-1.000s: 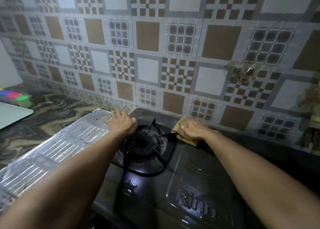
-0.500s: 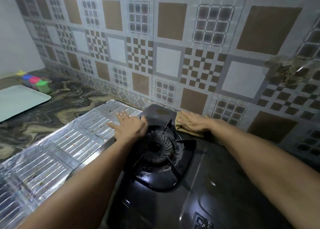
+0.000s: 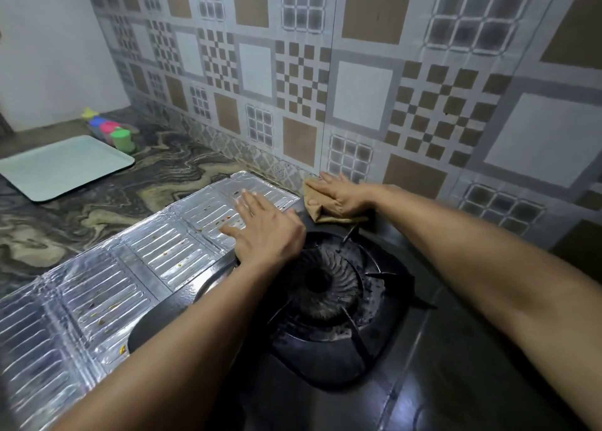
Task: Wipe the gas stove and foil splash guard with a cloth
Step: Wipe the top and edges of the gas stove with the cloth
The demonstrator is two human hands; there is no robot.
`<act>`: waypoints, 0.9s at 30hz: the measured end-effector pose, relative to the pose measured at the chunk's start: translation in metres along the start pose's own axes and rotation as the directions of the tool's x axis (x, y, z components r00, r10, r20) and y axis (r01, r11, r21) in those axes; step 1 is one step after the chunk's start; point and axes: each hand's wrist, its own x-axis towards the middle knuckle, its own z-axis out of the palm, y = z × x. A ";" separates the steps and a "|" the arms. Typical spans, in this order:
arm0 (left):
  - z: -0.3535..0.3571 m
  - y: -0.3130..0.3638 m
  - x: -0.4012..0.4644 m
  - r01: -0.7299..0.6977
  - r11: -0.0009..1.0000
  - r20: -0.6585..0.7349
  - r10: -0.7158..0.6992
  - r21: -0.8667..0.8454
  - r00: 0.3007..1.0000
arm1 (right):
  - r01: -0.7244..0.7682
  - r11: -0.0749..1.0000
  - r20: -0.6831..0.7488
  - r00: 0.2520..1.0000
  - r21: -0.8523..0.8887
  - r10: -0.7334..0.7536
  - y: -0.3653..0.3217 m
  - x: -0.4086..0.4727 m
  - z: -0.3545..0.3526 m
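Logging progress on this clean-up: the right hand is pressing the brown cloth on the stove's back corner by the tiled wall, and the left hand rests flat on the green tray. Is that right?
Not quite. The head view shows the left hand resting flat on the foil splash guard, not the green tray, which lies untouched farther left on the counter. The rest holds: the right hand presses the brown cloth on the stove's back corner by the tiled wall.

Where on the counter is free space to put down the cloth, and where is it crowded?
Bare marbled counter lies between the pale tray and the foil splash guard. Crowded: the stove's back corner, where the right hand presses the cloth by the tiled wall, and the left hand beside the burner.
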 end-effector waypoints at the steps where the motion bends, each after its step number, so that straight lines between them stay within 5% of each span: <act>1: 0.001 0.000 0.000 0.004 1.000 -0.003 -0.004 -0.003 1.000 | 0.017 0.999 -0.004 1.000 -0.045 -0.017 -0.008 0.003 -0.001; 7: -0.001 -0.001 -0.001 0.047 0.998 -0.039 -0.046 0.036 0.998 | 0.130 0.972 0.058 0.991 -0.195 -0.121 -0.036 0.024 -0.010; 21: -0.003 0.000 -0.001 0.094 0.992 0.020 -0.096 0.089 0.995 | -0.167 0.986 0.013 0.986 -0.001 0.167 0.033 -0.085 0.027; 27: -0.004 0.003 -0.004 0.086 0.993 0.026 -0.088 0.075 0.996 | -0.208 0.974 -0.008 0.978 -0.093 0.208 0.039 -0.159 0.052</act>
